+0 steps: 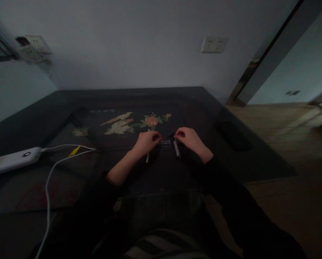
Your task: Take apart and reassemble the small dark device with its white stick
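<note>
My left hand (148, 141) is over the dark table with thumb and fingertips pinched together; whatever they hold, if anything, is too small to make out. Facing it, my right hand (190, 139) pinches a small dark piece (171, 135) whose kind I cannot tell. Between the hands lies a small clear plastic piece (165, 144), close to the left fingertips. Just below the right fingertips is a slim grey-white stick-like thing (176, 148). A thin white stick (147, 158) lies partly hidden under my left hand.
The glossy dark table (139, 180) bears a bird-and-flower picture (120, 124). At left lies a white power strip (15, 160) with a white cable (48, 194) and a yellow tag (74, 151). A dark flat object (233, 136) lies at right. Wall sockets (214, 44) are behind.
</note>
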Tool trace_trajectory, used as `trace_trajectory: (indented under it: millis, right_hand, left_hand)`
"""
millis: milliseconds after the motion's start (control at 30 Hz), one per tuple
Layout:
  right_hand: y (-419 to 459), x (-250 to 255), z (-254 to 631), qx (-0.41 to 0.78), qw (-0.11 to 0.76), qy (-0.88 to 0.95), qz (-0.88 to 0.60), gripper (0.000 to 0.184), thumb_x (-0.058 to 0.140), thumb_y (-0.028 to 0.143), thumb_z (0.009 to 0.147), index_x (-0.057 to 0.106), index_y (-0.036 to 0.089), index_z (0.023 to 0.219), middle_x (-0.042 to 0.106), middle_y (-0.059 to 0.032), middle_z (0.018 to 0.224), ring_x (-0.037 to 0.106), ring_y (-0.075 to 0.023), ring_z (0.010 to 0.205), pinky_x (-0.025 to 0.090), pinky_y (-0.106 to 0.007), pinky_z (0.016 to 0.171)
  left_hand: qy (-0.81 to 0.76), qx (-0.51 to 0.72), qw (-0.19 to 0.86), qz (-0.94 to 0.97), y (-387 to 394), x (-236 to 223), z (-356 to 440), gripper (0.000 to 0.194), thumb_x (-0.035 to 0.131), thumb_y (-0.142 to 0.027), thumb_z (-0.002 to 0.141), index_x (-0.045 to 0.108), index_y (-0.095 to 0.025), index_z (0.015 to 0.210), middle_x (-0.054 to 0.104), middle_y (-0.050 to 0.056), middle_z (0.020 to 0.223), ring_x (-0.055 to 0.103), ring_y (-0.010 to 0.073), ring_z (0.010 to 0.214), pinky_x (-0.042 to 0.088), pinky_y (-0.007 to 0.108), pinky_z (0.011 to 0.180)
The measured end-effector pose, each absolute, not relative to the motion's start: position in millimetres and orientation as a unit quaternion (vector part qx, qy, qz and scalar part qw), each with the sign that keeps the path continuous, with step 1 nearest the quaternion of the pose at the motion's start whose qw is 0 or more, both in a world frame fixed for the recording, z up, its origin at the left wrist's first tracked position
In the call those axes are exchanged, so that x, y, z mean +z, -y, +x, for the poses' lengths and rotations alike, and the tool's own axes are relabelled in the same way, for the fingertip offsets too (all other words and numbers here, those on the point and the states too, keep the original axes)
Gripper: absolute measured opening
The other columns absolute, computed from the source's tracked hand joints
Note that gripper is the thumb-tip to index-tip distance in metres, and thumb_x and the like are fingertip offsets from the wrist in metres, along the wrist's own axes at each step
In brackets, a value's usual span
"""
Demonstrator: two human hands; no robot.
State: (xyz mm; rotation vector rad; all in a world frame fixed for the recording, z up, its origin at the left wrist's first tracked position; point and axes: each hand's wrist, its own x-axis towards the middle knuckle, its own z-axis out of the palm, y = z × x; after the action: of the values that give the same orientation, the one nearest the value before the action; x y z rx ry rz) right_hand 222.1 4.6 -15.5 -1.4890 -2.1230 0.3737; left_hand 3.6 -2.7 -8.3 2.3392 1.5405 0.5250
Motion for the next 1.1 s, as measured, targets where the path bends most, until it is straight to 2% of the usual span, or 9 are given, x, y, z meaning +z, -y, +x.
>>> trace_trajectory:
  millis: [233,400,500,800,1100]
  right_hand:
    - [-0.9,-15.2,216.7,0.145,0.223,0.804,-0.532,0.010,0.070,0.027,0.079,0.067,0.018,0.081,0.060,-0.0008,0.071,0.053,-0.0143,0.065,0.034,-0.025,0.059]
    - [3.8,-23.3,207.2,0.105,0.214,0.857,-0.457,0.040,0.077,0.042,0.071,0.067,0.018,0.103,0.060,-0.0071,0.095,0.055,-0.0214,0.091,0.041,-0.029,0.075]
    - [6.2,-30.1,200.1,0.078,0.179,0.861,-0.469,0.052,0.078,0.047,0.068,0.066,0.018,0.109,0.059,-0.0096,0.101,0.053,-0.0243,0.095,0.042,-0.033,0.080]
    - [4.1,-37.8,199.2,0.067,0.177,0.864,-0.466,0.049,0.076,0.048,0.069,0.066,0.019,0.108,0.058,-0.0098,0.100,0.053,-0.0247,0.095,0.043,-0.035,0.080]
    - [5.0,-33.7,196.6,0.067,0.189,0.866,-0.457,0.044,0.076,0.047,0.070,0.068,0.017,0.101,0.059,-0.0094,0.099,0.053,-0.0242,0.094,0.043,-0.035,0.080]
  left_hand:
    - [-0.557,0.148,0.086,0.813,2.3,-3.6,-4.2,0.019,0.052,-0.031,0.086,0.066,-0.019,0.089,0.068,0.006,0.095,0.062,0.0191,0.087,0.045,0.027,0.074]
    - [-0.623,0.092,0.071,0.774,4.4,-0.4,-8.9,0.027,0.047,-0.040,0.088,0.065,-0.020,0.087,0.067,0.010,0.096,0.063,0.0225,0.087,0.047,0.029,0.070]
    - [-0.642,0.057,0.081,0.760,6.2,1.9,-10.2,0.029,0.045,-0.043,0.088,0.064,-0.020,0.090,0.068,0.011,0.092,0.065,0.0241,0.085,0.048,0.031,0.070]
    - [-0.649,-0.011,0.092,0.755,7.2,-2.2,-10.1,0.030,0.047,-0.040,0.086,0.063,-0.017,0.099,0.068,0.017,0.098,0.067,0.0297,0.091,0.051,0.038,0.075]
    - [-0.630,-0.009,0.091,0.771,10.7,-3.9,-4.6,0.024,0.046,-0.027,0.084,0.059,-0.018,0.101,0.068,0.015,0.100,0.068,0.0272,0.089,0.050,0.034,0.072]
